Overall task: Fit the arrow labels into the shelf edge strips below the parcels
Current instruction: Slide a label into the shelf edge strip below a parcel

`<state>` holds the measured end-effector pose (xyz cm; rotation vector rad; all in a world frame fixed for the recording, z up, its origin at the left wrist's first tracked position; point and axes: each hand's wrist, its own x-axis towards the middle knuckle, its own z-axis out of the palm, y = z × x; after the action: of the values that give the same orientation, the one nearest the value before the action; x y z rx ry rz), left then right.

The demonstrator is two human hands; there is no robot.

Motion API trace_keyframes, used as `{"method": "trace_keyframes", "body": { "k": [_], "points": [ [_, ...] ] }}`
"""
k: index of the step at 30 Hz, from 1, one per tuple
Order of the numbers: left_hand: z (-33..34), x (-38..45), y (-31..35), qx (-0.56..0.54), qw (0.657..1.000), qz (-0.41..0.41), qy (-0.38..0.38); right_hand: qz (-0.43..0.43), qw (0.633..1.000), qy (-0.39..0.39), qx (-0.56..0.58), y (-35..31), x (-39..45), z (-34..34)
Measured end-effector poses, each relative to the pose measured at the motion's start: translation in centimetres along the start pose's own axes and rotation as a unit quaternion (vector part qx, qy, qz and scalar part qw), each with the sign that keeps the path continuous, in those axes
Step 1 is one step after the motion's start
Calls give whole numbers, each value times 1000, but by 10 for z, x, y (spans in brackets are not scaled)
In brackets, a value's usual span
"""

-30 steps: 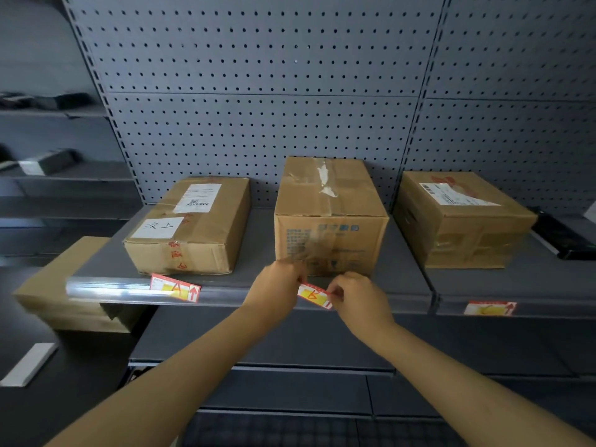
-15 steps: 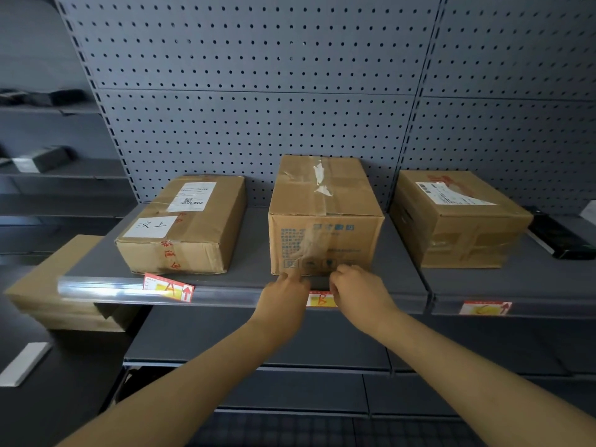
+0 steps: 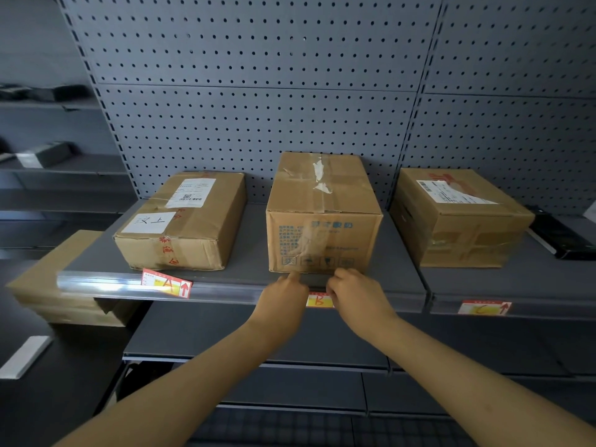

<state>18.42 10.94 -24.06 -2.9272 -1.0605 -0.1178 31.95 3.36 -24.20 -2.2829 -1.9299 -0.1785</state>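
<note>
Hands at shelf strip (image 3: 225, 287) below middle parcel (image 3: 322, 214): left hand (image 3: 283, 293) and right hand (image 3: 356, 293), fingers curled, press label B (image 3: 318, 301) between them into strip.

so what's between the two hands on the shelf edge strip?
Head view: the B label sits in the shelf edge strip between the left hand and right hand, directly below the middle parcel. Both hands cover its ends.
</note>
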Motion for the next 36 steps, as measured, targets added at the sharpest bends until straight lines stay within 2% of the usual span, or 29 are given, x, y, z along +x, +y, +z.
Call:
{"method": "trace_keyframes", "body": {
  "k": [11,17,20,27,32,36],
  "points": [
    [1,-3,-6,-12,1000,-2,6,6,999,12,36,4,-8,0],
    [-3,-16,-33,-39,999,-29,23,-6,997,33,63,-8,-4,-3],
    [-10,-25,-58,-39,998,-52,21,-20,992,57,110,-34,9,-6],
    [-29,-54,-152,-11,993,-110,37,-56,982,30,177,-124,51,-1],
    [-32,-71,-232,-13,993,-116,35,-25,979,47,196,-190,85,11],
    [-25,-71,-270,-37,994,-97,20,23,983,36,177,-224,103,19]
  ]
}}
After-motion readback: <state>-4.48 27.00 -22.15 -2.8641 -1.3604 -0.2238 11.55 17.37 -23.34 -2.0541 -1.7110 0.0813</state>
